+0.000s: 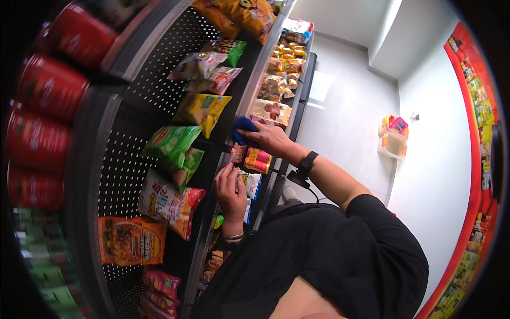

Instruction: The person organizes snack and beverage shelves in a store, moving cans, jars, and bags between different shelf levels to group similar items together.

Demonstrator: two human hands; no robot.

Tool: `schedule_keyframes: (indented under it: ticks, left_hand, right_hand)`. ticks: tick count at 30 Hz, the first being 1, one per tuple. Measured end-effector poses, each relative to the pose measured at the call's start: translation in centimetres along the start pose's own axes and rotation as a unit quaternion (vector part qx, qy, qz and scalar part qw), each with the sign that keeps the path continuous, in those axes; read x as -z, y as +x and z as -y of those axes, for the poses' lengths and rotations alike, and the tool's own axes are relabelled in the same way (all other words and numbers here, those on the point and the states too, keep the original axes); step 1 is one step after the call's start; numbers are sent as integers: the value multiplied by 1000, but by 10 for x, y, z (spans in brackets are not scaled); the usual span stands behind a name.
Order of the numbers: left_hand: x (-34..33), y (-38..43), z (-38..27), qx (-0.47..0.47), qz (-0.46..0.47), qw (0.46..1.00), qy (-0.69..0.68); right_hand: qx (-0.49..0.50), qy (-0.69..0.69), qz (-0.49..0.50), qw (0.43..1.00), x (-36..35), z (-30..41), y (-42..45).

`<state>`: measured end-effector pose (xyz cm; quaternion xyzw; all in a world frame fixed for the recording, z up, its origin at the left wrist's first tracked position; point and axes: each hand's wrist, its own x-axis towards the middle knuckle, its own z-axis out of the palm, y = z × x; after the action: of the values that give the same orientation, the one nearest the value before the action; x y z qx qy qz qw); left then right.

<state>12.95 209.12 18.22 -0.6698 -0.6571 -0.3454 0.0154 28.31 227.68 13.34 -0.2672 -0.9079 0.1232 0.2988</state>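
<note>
My right hand point(269, 137) is closed around a bunched blue cloth point(244, 129), which lies against the clear front strip of a black shelf point(217, 159). On that wrist sit a black band and a small dark device point(298, 178) with a cable. Lower down, my left hand point(232, 191) rests its fingertips at the shelf's front edge, fingers extended and holding nothing. Just beneath the edge, near both hands, are a pack of pink-and-yellow cans point(257, 160) and a white-and-blue snack bag point(252, 184). A bracelet circles my left wrist.
Bagged snacks stand on the shelf, among them a green bag point(173, 141), a yellow bag point(205, 111) and an orange pouch point(133, 241). Red cans point(42, 127) line the shelf at left. Clear plastic bins point(392, 139) stand on the tiled floor point(338, 103) by the wall.
</note>
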Motion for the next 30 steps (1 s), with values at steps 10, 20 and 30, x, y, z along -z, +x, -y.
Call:
schedule_keyframes:
  ticks: [10, 20, 30]
  left_hand:
    - [-63, 90, -8, -5, 64, 997, 44]
    - [-121, 139, -43, 115, 14, 981, 157]
    - [-158, 162, -75, 239, -32, 935, 261]
  right_hand:
    - [-136, 4, -4, 991, 32, -103, 34]
    - [-94, 52, 27, 994, 70, -214, 66]
    - [-27, 39, 95, 994, 113, -329, 107]
